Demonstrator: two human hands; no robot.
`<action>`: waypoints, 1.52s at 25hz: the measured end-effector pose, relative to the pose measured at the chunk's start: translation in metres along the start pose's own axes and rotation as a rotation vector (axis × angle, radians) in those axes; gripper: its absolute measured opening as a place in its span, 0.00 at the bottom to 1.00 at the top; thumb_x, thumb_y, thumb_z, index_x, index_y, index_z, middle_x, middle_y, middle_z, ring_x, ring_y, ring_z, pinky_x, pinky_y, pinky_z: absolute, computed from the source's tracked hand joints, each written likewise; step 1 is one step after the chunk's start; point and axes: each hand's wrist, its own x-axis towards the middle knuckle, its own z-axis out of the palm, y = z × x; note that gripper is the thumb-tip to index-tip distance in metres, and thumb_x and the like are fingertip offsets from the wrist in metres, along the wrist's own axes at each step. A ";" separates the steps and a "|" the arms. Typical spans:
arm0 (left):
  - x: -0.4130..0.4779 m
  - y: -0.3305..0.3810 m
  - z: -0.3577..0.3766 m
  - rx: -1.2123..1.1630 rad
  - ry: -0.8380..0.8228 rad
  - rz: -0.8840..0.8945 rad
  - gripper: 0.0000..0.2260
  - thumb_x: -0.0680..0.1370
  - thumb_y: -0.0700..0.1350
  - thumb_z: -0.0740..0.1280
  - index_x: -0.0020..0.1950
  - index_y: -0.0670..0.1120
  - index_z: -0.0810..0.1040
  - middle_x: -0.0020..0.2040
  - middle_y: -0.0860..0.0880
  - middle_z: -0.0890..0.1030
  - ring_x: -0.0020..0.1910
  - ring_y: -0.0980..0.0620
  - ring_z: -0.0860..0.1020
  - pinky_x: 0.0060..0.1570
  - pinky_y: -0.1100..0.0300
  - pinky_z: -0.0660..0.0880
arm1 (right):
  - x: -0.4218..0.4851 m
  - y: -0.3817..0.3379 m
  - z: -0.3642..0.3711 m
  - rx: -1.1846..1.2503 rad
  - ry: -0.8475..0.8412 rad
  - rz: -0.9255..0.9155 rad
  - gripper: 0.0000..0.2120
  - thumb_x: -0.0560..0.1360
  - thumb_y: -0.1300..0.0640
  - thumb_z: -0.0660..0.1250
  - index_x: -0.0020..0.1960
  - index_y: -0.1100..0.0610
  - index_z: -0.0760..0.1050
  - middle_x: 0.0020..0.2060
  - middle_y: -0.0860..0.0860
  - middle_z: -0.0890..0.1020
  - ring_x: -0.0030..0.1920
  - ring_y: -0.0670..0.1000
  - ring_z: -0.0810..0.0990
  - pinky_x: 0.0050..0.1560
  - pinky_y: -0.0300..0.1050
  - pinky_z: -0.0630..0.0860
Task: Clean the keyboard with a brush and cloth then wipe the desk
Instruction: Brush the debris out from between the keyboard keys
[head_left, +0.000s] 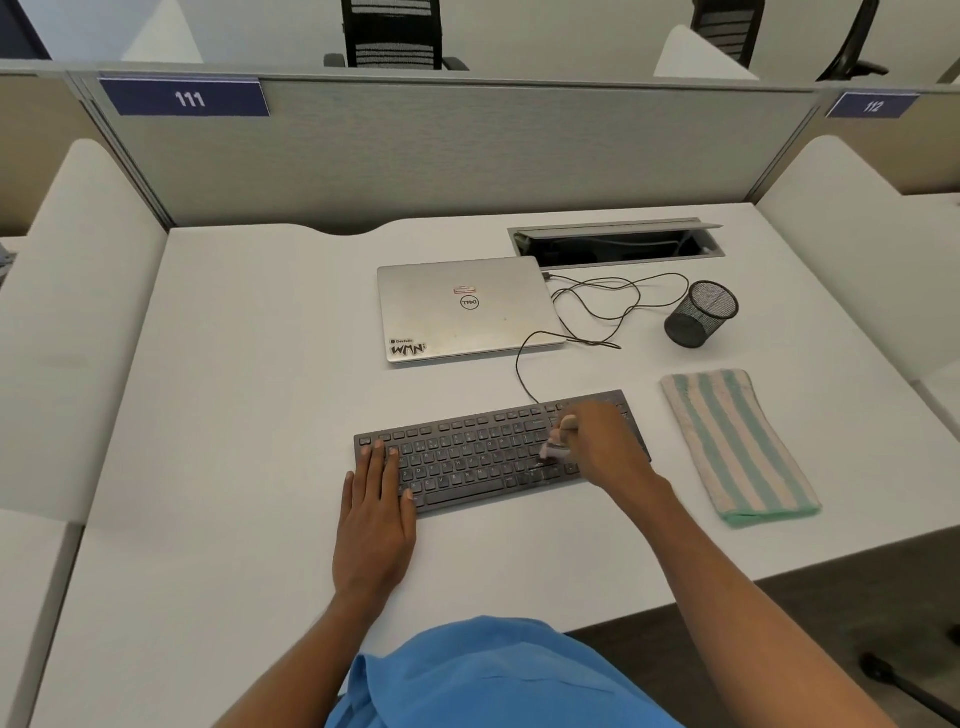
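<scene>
Views: one, head-worn, wide-angle. The scene is seen from above the near edge of the desk (234, 415), faced forward and tilted steeply down. The keyboard (467, 457) is held just below centre, within arm's reach. The wearer's blue clothing (493, 675) is caught at the bottom edge. The partition (441, 156) and a chair (392, 36) beyond it are taken in along the top. Straight edges are bowed toward the margins.

A dark grey keyboard (467, 457) lies flat and slightly angled near the front of the white counter (249, 415). A small pale-handled brush (557, 446), blurred, meets its right-side keys. A folded cloth (737, 447), striped green and cream, lies just right of the keyboard.
</scene>
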 end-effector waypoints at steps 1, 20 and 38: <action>0.000 0.000 0.000 -0.002 0.000 -0.001 0.28 0.85 0.50 0.50 0.86 0.44 0.58 0.86 0.48 0.56 0.86 0.51 0.48 0.84 0.45 0.52 | -0.003 -0.003 0.003 -0.002 -0.014 -0.024 0.09 0.82 0.65 0.62 0.54 0.69 0.79 0.41 0.57 0.79 0.27 0.34 0.78 0.29 0.24 0.69; 0.000 0.001 -0.001 -0.008 -0.010 -0.003 0.28 0.86 0.50 0.50 0.86 0.45 0.56 0.87 0.49 0.54 0.86 0.52 0.47 0.84 0.45 0.52 | -0.015 0.002 0.002 -0.103 0.038 -0.094 0.09 0.81 0.67 0.62 0.52 0.69 0.80 0.40 0.52 0.78 0.31 0.36 0.76 0.31 0.23 0.68; 0.000 0.001 -0.001 -0.023 -0.008 -0.005 0.28 0.86 0.50 0.50 0.86 0.45 0.57 0.87 0.49 0.54 0.86 0.53 0.47 0.84 0.46 0.51 | -0.014 0.001 0.037 -0.181 0.144 -0.138 0.12 0.80 0.59 0.64 0.39 0.62 0.77 0.32 0.50 0.81 0.34 0.47 0.80 0.32 0.44 0.75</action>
